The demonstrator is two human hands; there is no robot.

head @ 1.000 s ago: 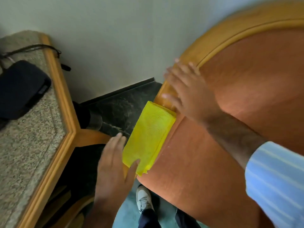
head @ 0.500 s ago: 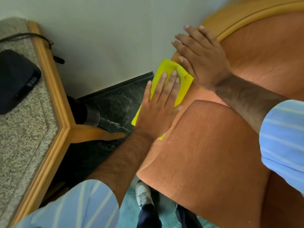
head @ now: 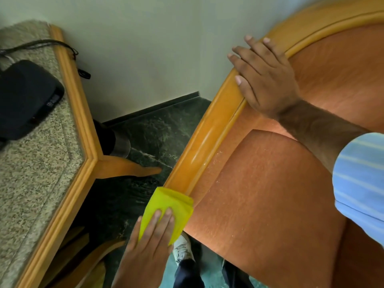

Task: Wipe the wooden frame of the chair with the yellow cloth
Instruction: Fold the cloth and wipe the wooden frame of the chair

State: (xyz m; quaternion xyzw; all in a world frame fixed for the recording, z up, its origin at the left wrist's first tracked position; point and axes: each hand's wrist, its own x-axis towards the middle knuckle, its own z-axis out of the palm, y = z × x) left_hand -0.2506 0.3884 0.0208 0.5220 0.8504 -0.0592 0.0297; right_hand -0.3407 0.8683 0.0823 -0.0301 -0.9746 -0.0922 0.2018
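The chair (head: 280,194) was steadied by the right hand (head: 268,80), laid flat and open over the frame (head: 209,138) near its upper curve, gripping nothing. The cloth (head: 172,204) was pressed against the frame's lower end under the flat, open left hand (head: 151,244), evidently so the wood could be rubbed.

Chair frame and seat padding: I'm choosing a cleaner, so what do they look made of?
Chair frame: looks like varnished wood, glossy highlights along its rounded rail. Seat padding: orange woven upholstery, probably fabric; matte, grainy texture with pale specks.
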